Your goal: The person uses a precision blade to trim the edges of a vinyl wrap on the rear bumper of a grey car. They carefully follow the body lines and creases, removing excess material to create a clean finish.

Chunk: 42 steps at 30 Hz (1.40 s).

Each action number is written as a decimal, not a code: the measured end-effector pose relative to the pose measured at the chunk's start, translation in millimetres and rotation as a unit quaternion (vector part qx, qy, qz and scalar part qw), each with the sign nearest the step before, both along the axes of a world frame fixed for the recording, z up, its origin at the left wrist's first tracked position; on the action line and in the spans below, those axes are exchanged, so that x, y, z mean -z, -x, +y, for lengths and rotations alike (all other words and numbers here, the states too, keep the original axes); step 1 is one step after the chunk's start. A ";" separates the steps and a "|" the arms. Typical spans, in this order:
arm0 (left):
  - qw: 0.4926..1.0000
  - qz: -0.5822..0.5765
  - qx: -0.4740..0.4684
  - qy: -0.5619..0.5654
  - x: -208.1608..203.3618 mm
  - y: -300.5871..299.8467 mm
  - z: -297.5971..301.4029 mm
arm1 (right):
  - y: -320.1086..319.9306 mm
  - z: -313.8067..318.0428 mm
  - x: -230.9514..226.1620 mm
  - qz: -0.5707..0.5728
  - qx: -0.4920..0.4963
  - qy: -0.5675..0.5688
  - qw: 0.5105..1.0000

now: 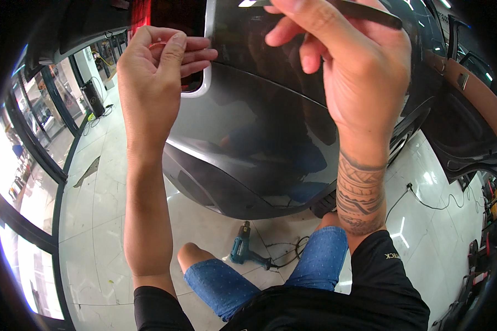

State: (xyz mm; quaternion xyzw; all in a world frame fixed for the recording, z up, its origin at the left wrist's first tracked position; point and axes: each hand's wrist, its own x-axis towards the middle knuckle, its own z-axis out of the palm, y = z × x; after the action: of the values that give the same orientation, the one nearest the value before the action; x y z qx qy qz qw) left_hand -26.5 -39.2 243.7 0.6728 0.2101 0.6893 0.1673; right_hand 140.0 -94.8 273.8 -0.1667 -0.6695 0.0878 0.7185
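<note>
My left hand is raised beside the red tail light of a dark grey car. Its fingers point right, the thumb pressed against them. A thin orange-red edge shows inside the curled palm; what it belongs to I cannot make out. My right hand is up in front of the car's panel, a slim dark tool with a rounded end lying across it behind the thumb. The tool's other end is hidden or out of the picture. A silver trim curves around the lamp opening.
A teal heat gun with a black cord lies on the tiled floor between my knees and the bumper. On the right, an open car door juts out and a cable runs over the floor. A black speaker-like box stands by the glass doors.
</note>
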 end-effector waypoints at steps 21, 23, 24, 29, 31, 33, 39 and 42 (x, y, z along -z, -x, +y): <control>0.996 -0.073 -0.049 0.014 -2.0 19.5 8.6 | -53.3 8.5 21.7 -0.020 -0.004 0.000 1.000; 0.996 -0.072 -0.052 0.016 -2.3 21.3 8.4 | -51.7 8.8 21.9 -0.012 -0.020 0.008 1.000; 0.996 -0.072 -0.053 0.017 -2.5 22.6 8.3 | -50.4 9.4 22.4 -0.014 -0.022 0.010 1.000; 0.995 -0.091 -0.039 0.017 -5.2 34.2 10.9 | -33.7 14.5 25.9 -0.009 -0.043 0.037 0.998; 0.995 -0.093 -0.030 0.014 -6.6 41.0 12.0 | -27.9 19.4 26.8 -0.036 -0.041 0.054 0.997; 0.996 -0.094 -0.005 0.013 -6.6 48.7 16.1 | -24.7 23.9 25.6 -0.059 -0.042 0.071 0.995; 0.960 -0.056 -0.274 -0.002 23.4 107.1 -19.4 | -50.6 17.3 36.7 -0.042 -0.052 0.064 0.996; 0.950 -0.089 -0.297 0.037 83.7 182.8 -35.4 | -84.3 -0.6 53.5 0.011 -0.025 0.070 0.997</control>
State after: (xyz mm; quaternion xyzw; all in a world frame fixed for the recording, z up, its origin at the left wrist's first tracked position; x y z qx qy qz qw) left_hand -209.3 -74.6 160.0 0.5091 0.4104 0.7566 -0.0020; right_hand 224.3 -95.4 220.3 -0.1984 -0.6580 0.1543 0.7099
